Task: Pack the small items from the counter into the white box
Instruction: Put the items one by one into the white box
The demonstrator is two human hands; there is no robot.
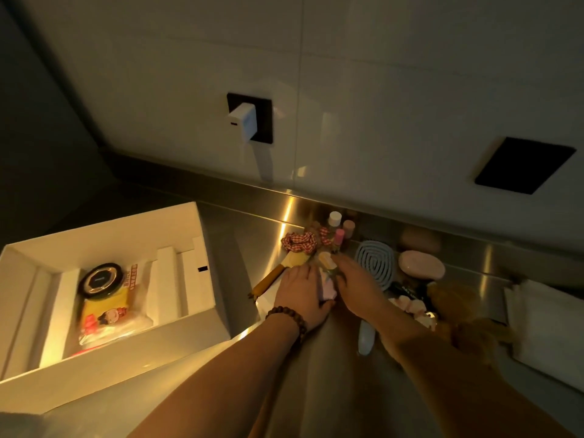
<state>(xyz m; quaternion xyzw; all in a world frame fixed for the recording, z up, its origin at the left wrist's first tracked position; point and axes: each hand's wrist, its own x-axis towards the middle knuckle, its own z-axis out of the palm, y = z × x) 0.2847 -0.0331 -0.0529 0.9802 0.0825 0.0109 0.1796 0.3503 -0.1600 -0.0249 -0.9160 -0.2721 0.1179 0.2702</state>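
Note:
The white box (202, 320) stands open at the left on the steel counter, holding a round black item (101, 279) and a yellow packet (104, 314). The small items lie in a heap to its right. My left hand (300, 295), with a bead bracelet on the wrist, closes on a soft pink item (327, 289). My right hand (357, 286) meets it from the right, fingertips pinching a small cream-capped tube (326, 260). Around them lie a red-checked scrunchie (298, 241), a yellow spatula with a wooden handle (271, 276) and a blue-grey hairbrush (374, 260).
Small bottles (335, 219) stand by the back wall. A pink oval case (420, 263), a pale hair clip (410, 306) and something brown and furry (467, 317) lie to the right. A folded white towel (543, 327) is at the far right. A charger (241, 121) sits in the wall socket.

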